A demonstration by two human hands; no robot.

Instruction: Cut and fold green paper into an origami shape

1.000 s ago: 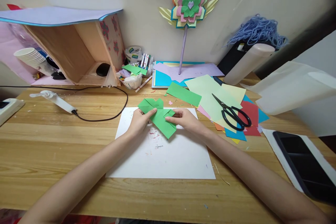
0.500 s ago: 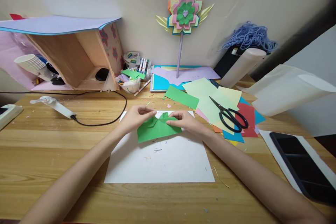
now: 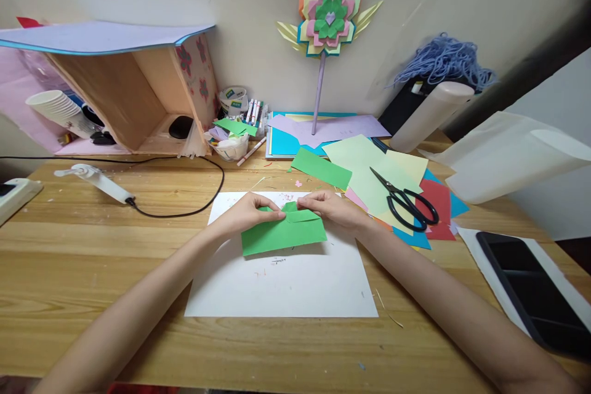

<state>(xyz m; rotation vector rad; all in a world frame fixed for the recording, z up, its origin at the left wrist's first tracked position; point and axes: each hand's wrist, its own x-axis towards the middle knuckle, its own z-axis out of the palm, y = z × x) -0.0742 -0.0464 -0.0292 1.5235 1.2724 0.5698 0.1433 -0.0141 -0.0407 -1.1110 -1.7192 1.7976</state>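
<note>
"Wooden tabletop (image 3: 106,258), white sheet (image 3: 277,295) on it; why's the green paper (image 3: 286,237) held above that?"

"Probably for steadiness: left hand (image 3: 247,210) and right hand (image 3: 336,209) pinch its upper edge between fingers (image 3: 274,216)."

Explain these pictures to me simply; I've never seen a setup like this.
There is no machine here: you're looking at a person's two bare arms, filmed by one camera worn on the head, facing forward and down. The left hand pinches a folded green paper; the right hand has its fingers at the far edge, though how firmly is hard to tell. Below is a white sheet on a wooden table. To the right, scissors lie on coloured paper, and farther right is a dark phone. A paper flower stands behind.
</note>
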